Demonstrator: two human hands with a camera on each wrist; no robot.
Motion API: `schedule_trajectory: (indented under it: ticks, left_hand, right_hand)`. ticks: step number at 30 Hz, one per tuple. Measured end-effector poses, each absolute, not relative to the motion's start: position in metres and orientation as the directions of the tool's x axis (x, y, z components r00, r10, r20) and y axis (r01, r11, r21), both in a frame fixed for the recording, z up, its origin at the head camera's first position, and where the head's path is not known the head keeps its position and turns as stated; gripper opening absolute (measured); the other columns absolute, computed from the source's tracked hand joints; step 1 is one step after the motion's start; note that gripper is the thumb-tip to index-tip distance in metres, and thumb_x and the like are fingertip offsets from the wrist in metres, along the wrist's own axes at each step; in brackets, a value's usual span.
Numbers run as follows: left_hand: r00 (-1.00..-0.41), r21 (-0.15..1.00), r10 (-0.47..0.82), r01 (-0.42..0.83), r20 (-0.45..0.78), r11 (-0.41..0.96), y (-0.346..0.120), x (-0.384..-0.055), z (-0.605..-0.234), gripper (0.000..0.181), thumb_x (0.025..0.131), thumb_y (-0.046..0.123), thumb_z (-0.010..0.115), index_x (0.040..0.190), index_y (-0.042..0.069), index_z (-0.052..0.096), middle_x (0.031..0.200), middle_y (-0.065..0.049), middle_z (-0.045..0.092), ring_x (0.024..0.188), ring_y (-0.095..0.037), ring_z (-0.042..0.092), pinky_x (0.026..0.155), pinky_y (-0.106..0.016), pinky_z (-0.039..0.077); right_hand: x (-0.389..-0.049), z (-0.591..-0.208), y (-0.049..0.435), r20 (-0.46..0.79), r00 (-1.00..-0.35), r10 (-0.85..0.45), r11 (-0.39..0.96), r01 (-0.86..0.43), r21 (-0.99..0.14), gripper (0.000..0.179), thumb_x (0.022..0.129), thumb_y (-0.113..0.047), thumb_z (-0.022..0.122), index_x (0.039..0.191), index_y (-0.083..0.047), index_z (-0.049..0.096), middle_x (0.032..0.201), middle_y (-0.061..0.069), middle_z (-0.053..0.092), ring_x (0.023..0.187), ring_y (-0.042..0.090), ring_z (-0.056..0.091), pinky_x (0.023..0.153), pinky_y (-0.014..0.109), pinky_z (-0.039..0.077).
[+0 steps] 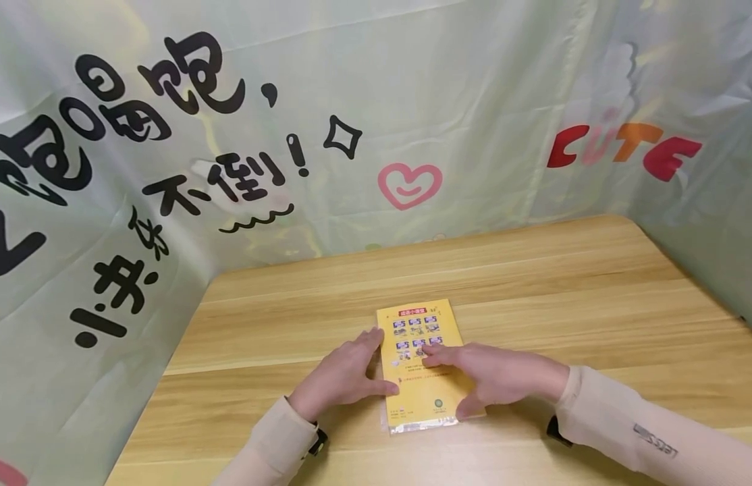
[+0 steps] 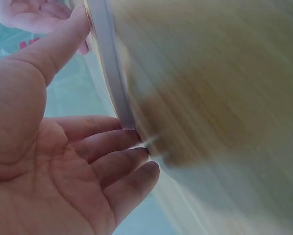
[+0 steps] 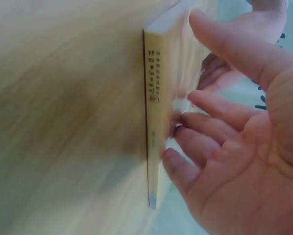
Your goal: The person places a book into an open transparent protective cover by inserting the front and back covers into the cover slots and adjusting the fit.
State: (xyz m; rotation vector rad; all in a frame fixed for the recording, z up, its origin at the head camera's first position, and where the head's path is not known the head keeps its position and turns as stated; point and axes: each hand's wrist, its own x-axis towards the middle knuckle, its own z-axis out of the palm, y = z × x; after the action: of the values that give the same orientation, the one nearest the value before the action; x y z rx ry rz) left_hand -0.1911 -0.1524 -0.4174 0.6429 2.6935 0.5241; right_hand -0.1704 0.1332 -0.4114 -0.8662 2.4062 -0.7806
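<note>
A yellow book (image 1: pixel 420 385) lies flat on the wooden table, with small pictures on its cover and clear plastic showing at its lower edge. Along the book's left side rests my left hand (image 1: pixel 345 378), its thumb over the cover and its fingers at the edge. In the left wrist view those fingers (image 2: pixel 122 164) are loosely bent beside the pale page edges. My right hand (image 1: pixel 497 374) reaches over the right half of the cover, thumb near the lower right corner. The right wrist view shows the printed spine (image 3: pixel 154 98) and relaxed fingers (image 3: pixel 200 142) close over the cover.
The wooden table (image 1: pixel 279 317) extends around the book on every side. Behind it hangs a pale cloth (image 1: pixel 473 88) with black lettering, a pink heart and the word CUTE. Both forearms wear light sleeves with dark bands at the wrists.
</note>
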Motion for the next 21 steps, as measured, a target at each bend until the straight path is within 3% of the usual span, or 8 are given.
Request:
schedule_trajectory:
  ticks: [7, 9, 11, 15, 17, 21]
  left_hand:
    - [-0.851, 0.403, 0.479, 0.369, -0.216, 0.838, -0.149, -0.189, -0.416, 0.107, 0.088, 0.052, 0.086, 0.165, -0.001, 0.035, 0.172, -0.022, 0.036, 0.160, -0.041, 0.039, 0.128, -0.056, 0.038]
    - [-0.855, 0.399, 0.473, 0.365, -0.215, 0.841, -0.149, -0.188, -0.416, 0.108, 0.088, 0.052, 0.087, 0.165, -0.002, 0.035, 0.172, -0.022, 0.036, 0.159, -0.042, 0.038, 0.129, -0.056, 0.037]
    - [-0.858, 0.398, 0.466, 0.359, -0.216, 0.844, -0.149, -0.188, -0.416, 0.108, 0.087, 0.052, 0.087, 0.165, -0.003, 0.035, 0.172, -0.023, 0.035, 0.159, -0.043, 0.038, 0.129, -0.057, 0.036]
    - [-0.864, 0.400, 0.449, 0.338, -0.228, 0.852, -0.147, -0.189, -0.416, 0.108, 0.088, 0.053, 0.086, 0.165, -0.002, 0.035, 0.173, -0.021, 0.034, 0.160, -0.043, 0.037, 0.128, -0.059, 0.036]
    - [-0.865, 0.400, 0.446, 0.334, -0.231, 0.854, -0.146, -0.190, -0.416, 0.108, 0.088, 0.053, 0.086, 0.166, -0.001, 0.034, 0.173, -0.021, 0.034, 0.160, -0.043, 0.037, 0.128, -0.059, 0.037]
    - [-0.866, 0.396, 0.447, 0.338, -0.224, 0.854, -0.145, -0.192, -0.417, 0.108, 0.089, 0.054, 0.085, 0.166, 0.000, 0.034, 0.174, -0.021, 0.034, 0.159, -0.043, 0.037, 0.127, -0.059, 0.038]
  right_hand:
    - [-0.170, -0.405, 0.153, -0.172, -0.805, -0.568, 0.685, -0.347, -0.641, 0.063, 0.093, -0.035, 0.085, 0.145, -0.005, 0.064, 0.154, 0.017, 0.062, 0.143, 0.041, 0.058, 0.118, 0.063, 0.046]
    - [-0.170, -0.404, 0.159, -0.148, -0.831, -0.536, 0.689, -0.330, -0.646, 0.061, 0.094, -0.035, 0.083, 0.141, -0.001, 0.066, 0.142, 0.017, 0.070, 0.129, 0.035, 0.068, 0.110, 0.057, 0.055]
    - [-0.170, -0.405, 0.165, -0.128, -0.846, -0.517, 0.687, -0.321, -0.652, 0.047, 0.096, -0.033, 0.082, 0.128, 0.000, 0.072, 0.119, 0.011, 0.076, 0.104, 0.023, 0.072, 0.093, 0.043, 0.062]
    - [-0.166, -0.410, 0.173, -0.147, -0.840, -0.523, 0.675, -0.302, -0.674, 0.018, 0.099, -0.028, 0.078, 0.099, -0.010, 0.075, 0.081, -0.005, 0.066, 0.071, 0.005, 0.055, 0.064, 0.022, 0.049]
    - [-0.162, -0.412, 0.174, -0.180, -0.829, -0.530, 0.672, -0.281, -0.685, 0.018, 0.100, -0.027, 0.077, 0.088, -0.015, 0.072, 0.073, -0.008, 0.060, 0.064, 0.004, 0.048, 0.058, 0.020, 0.043]
    - [-0.159, -0.412, 0.173, -0.204, -0.818, -0.538, 0.660, -0.258, -0.706, 0.024, 0.100, -0.029, 0.076, 0.081, -0.016, 0.070, 0.067, -0.010, 0.056, 0.059, 0.003, 0.045, 0.054, 0.019, 0.038]
